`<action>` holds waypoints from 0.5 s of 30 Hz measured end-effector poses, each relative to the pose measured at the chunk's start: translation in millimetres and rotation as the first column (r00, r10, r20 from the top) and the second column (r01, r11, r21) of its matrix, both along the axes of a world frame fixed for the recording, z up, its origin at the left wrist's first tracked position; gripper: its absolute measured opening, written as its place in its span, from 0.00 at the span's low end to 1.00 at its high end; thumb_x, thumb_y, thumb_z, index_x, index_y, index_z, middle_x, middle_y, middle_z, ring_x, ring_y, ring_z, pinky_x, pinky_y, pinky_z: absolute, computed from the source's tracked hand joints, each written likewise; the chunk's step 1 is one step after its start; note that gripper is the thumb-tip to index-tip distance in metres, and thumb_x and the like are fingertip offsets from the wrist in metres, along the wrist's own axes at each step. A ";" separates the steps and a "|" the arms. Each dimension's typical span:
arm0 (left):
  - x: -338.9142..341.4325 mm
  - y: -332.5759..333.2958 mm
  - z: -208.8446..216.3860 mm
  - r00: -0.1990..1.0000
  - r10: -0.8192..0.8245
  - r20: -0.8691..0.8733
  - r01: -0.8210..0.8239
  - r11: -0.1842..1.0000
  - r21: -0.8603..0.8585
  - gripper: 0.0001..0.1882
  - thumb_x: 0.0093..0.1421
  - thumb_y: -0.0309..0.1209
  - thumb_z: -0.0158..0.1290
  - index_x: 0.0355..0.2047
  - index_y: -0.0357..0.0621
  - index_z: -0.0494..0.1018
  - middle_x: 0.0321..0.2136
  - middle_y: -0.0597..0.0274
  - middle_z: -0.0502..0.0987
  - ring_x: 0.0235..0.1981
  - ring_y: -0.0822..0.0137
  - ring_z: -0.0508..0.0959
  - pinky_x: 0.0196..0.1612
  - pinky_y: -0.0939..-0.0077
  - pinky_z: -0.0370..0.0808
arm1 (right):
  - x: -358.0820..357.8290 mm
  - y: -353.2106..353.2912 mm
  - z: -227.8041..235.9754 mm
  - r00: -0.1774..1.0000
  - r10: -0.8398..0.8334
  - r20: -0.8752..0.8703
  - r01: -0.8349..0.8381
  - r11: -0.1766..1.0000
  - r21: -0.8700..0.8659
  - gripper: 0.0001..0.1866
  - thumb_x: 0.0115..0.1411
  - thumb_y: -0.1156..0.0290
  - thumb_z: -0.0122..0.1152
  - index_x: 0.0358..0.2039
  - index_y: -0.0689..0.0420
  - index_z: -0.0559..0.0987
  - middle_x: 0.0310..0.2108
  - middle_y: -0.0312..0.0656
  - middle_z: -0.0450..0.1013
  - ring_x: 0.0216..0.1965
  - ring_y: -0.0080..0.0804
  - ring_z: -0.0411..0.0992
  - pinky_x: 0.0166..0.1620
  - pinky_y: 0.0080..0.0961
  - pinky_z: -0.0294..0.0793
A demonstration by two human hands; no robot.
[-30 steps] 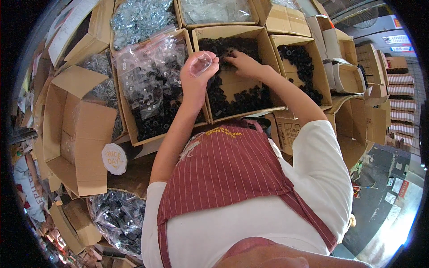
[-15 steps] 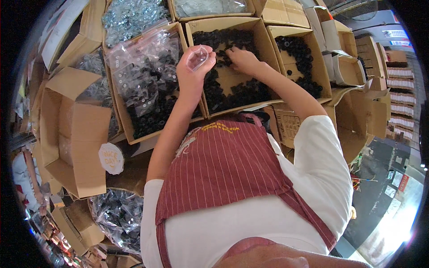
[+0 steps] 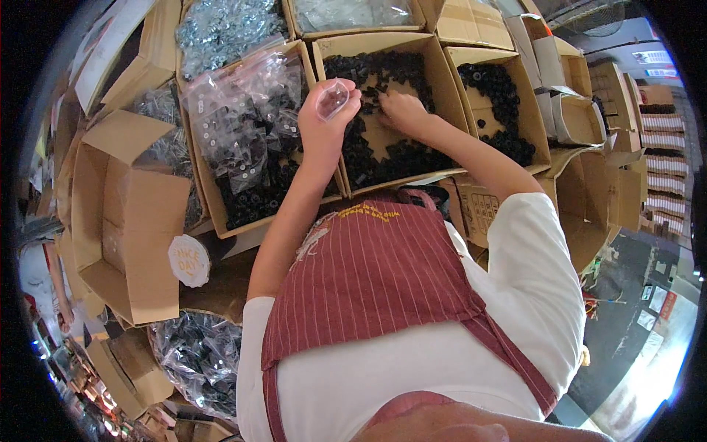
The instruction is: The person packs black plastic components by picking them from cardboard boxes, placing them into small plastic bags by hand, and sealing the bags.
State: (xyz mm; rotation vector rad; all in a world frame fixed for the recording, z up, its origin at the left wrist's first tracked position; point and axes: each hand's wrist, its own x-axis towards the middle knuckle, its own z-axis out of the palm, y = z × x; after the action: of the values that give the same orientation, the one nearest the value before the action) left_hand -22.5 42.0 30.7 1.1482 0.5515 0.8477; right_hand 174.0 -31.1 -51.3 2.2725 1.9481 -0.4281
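My left hand (image 3: 322, 121) is closed around what looks like a small clear plastic bag (image 3: 333, 101), its round mouth facing up. It hovers over the left edge of a cardboard box (image 3: 390, 141) with small round black parts (image 3: 401, 156) heaped along its sides. Inside that box, my right hand (image 3: 403, 112) reaches down with its fingers bunched together, pointing left toward the parts. What lies between those fingertips is too small to make out.
To the left, a box holds filled clear bags (image 3: 239, 121) over loose black parts. Another box of black rings (image 3: 495, 96) stands at the right. Farther back are a box of clear pieces (image 3: 228, 33) and a box lined with plastic (image 3: 350, 13). An open carton (image 3: 152, 243) stands lower left.
The whole view has shifted slightly. My right hand has drawn its fingers closer together over the black parts; my left hand keeps its hold on the clear bag.
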 end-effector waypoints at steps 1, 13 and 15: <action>0.2 -0.9 1.0 1.000 0.003 0.001 -0.003 1.000 0.000 0.14 0.57 0.19 0.58 0.44 0.37 0.71 0.44 0.56 0.77 0.45 0.64 0.79 0.50 0.72 0.76 | -2.5 -4.0 -0.1 0.999 0.001 0.035 -0.002 0.999 0.039 0.18 0.53 0.71 0.64 0.44 0.63 0.73 0.39 0.52 0.73 0.39 0.50 0.78 0.39 0.41 0.80; 0.7 -0.2 -3.7 0.997 0.021 0.070 -0.017 0.998 -0.063 0.16 0.58 0.17 0.57 0.46 0.37 0.70 0.45 0.54 0.76 0.45 0.62 0.79 0.50 0.70 0.75 | -6.9 -3.7 5.3 0.996 0.067 -0.060 -0.058 0.988 0.141 0.20 0.52 0.69 0.66 0.43 0.62 0.72 0.37 0.52 0.75 0.40 0.49 0.77 0.41 0.42 0.79; 1.5 -1.4 -3.5 0.996 0.070 0.046 -0.069 0.997 -0.020 0.13 0.57 0.22 0.58 0.43 0.37 0.74 0.42 0.57 0.77 0.46 0.61 0.80 0.50 0.70 0.74 | 2.3 0.4 3.6 0.992 0.047 -0.113 -0.034 0.993 0.110 0.20 0.52 0.66 0.67 0.42 0.62 0.73 0.36 0.52 0.75 0.40 0.51 0.76 0.42 0.44 0.78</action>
State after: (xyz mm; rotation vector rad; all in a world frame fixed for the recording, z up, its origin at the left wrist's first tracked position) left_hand -21.0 40.7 27.3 1.0946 0.5621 0.9253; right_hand 176.3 -30.7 -47.6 2.3167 2.1182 -0.4706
